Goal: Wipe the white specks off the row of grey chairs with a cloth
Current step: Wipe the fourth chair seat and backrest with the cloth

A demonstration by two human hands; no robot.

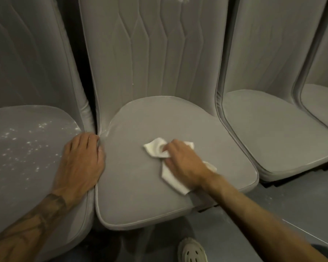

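1. Closest to the camera, just below the front edge of the middle seat (140, 195), a pale shoe (192, 251) with round holes stands on the grey floor (273, 205).
2. Middle seat is a grey cushion with a piped border. Some faint pale dust shows along its back left edge, where it meets the backrest.
3. On the middle seat, a little to the right of its centre, lies the white cloth (155, 148). It is crumpled. One corner points to the back left, and a longer tail reaches toward the front of the seat.
4. Over the cloth lies the right hand (186, 163). Its fingers are bent around the bunched part and hold it pressed against the cushion. The thumb is partly hidden.
5. At the left border of the middle seat, the left hand (81, 159) rests palm down on the edge of the left seat (17, 186). Its fingers are straight and close together, and the fingertips are at the dark gap between the two backrests.
6. Left seat touches the middle seat, and many white specks (32, 142) are scattered on it.
7. Just beside the middle seat on the other side stands the right seat (273, 129), which has a pale dusty look. Beyond it, a further seat (322, 103) is only partly in view.
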